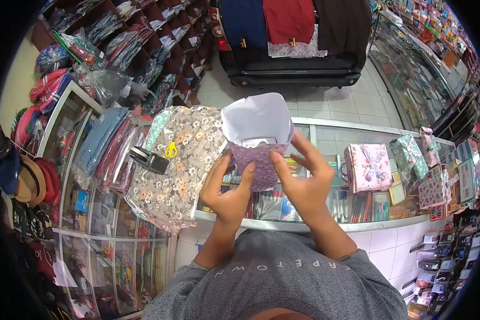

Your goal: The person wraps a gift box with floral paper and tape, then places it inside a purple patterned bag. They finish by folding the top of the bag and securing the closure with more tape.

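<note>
Above the glass counter, a sleeve of purple patterned wrapping paper [264, 166] is held upright, its white inside showing through the wide top opening. A box with a barcode label [260, 142] sits within the paper, mostly hidden. My left hand [226, 189] grips the sleeve's lower left side, thumb on the front face. My right hand [309, 176] holds the right side, with the thumb pressed on the front near the fold. To the left, floral wrapping sheets [189, 165] lie on the counter, bearing yellow scissors [170, 150] and a black tape dispenser [149, 160].
Wrapped gifts, including a floral one with a ribbon [369, 166], stand on the right of the glass counter [336, 128]. Bagged clothes [104, 141] are stacked at left. Beyond the counter is a dark vehicle [293, 72] with trousers draped over it.
</note>
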Demonstrator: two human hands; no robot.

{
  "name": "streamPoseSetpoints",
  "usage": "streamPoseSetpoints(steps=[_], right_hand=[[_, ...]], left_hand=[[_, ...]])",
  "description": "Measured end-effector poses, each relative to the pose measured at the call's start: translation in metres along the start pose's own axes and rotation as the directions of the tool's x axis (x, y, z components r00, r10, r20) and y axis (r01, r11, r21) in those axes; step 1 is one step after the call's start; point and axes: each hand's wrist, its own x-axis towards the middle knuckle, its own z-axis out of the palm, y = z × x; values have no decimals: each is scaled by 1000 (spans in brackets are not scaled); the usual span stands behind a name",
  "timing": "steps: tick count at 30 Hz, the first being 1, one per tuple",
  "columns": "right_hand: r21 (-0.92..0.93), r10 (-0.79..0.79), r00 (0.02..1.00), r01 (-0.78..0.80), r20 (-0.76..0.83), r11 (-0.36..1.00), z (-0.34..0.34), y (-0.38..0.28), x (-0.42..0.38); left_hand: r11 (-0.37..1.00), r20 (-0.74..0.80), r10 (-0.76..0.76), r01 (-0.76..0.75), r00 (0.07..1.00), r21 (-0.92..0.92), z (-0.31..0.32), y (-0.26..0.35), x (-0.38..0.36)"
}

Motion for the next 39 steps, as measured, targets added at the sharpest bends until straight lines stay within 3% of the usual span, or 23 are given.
streamPoseSetpoints(steps=[6,12,20,24,26,33,39], right_hand=[[19,-79,993,81,-88,997,14,2,-11],[-1,-114,987,115,-115,993,17,2,-12],[-72,-331,933,323,-140,943,20,6,-11],[-80,-321,934,312,-157,947,22,4,-12],[-42,-251,955,247,-157,968,20,3,-14],[-8,-303,951,303,-56,953,20,-6,-17],[-4,-272,962,272,-33,962,19,-9,-20]], left_hand=[[999,8,18,-18,1000,-28,0,8,6],[992,-10,107,-107,994,63,-1,10,11],[991,-18,119,-117,993,62,1,18,6],[984,-14,152,-150,988,97,-1,24,5],[995,-8,93,-93,996,32,-3,28,6],[995,2,89,-89,996,52,-6,19,1],[986,23,162,-163,986,31,-7,26,2]])
